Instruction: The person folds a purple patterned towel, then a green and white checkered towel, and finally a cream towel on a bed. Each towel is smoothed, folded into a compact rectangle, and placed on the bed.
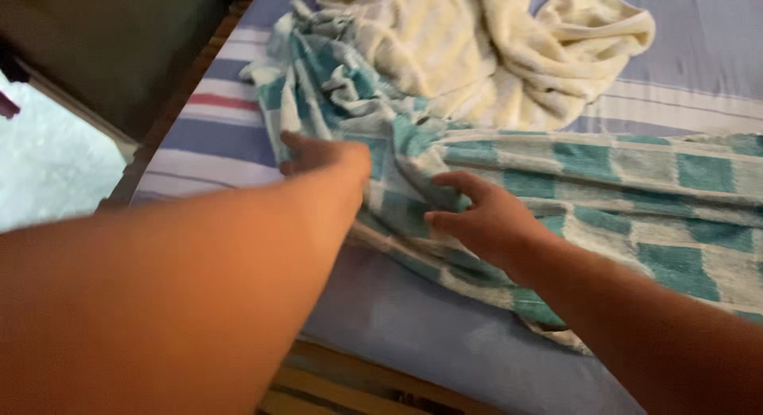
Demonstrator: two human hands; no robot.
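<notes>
Both hands rest spread on the teal-checked towel (556,184) lying across the striped bedsheet (230,121) (cream towel (509,49) bunched behind), left hand (322,154) and right hand (477,216) unclenched, best smoothing outward with flat palms.

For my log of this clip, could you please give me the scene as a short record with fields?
Setting: bed with a striped sheet
Left hand: resting on the teal checked towel, fingers bent into its folds
Right hand: on the same towel, fingers curled at a fold
Behind: crumpled cream towel, touching the checked one
Left edge: wooden bed frame
</notes>
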